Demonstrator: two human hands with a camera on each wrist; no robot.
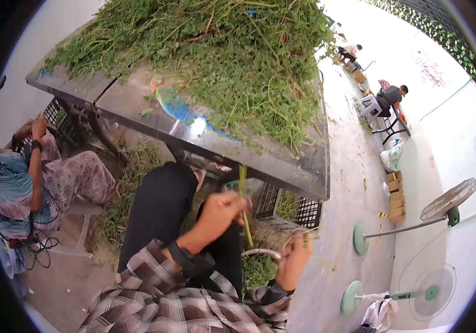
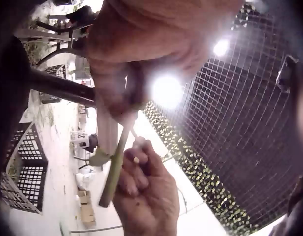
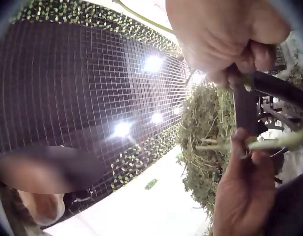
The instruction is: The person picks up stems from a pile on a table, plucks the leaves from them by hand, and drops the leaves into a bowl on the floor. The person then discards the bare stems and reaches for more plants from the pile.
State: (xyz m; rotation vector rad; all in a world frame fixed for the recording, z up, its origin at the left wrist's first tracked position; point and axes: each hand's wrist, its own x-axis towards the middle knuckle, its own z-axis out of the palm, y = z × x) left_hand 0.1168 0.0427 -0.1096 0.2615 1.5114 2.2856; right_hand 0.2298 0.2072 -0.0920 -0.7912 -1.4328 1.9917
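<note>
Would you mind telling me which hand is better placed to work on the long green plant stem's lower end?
Probably the right hand: gripping a pale curved tool, it sits by the lower end of the long green plant stem. The left hand is occupied, pinching it higher up.

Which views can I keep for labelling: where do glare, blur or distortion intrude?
Head view: fisheye bends the table, left hand on the stalk motion-blurred. Left wrist view: lamp glare, left hand soft. Right wrist view: lamps flare, right hand gripping a dark handle defocused.
</note>
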